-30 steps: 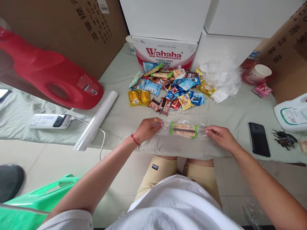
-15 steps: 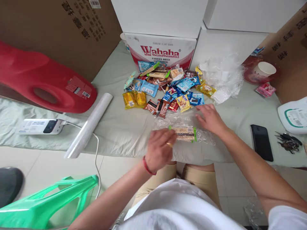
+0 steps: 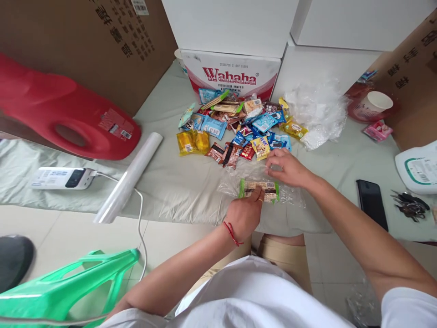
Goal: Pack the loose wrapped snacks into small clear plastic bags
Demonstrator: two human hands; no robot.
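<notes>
A green-ended packet of sesame wafer bars (image 3: 269,185) lies on a sheet of clear plastic film (image 3: 232,177) near the table's front edge. My left hand (image 3: 246,210) rests its outstretched fingers on top of the packet, pressing rather than wrapping round it. Just beyond, my right hand (image 3: 288,167) is closed in a pinch on the film's far edge. Past both hands spreads a pile of wrapped snacks (image 3: 235,123), with a yellow cookie packet (image 3: 261,148) and brown bars (image 3: 231,155) at its near side.
A plastic film roll (image 3: 129,177) and a power bank (image 3: 63,177) lie to the left, by a red jug (image 3: 68,118). Crumpled clear wrap (image 3: 316,111), a phone (image 3: 372,204) and keys (image 3: 409,204) lie to the right. A Wahaha carton (image 3: 230,73) stands behind.
My left hand has shifted right, and its fingers now lie on the middle of the wafer packet. My right hand has moved left and closed on the film's far edge.
</notes>
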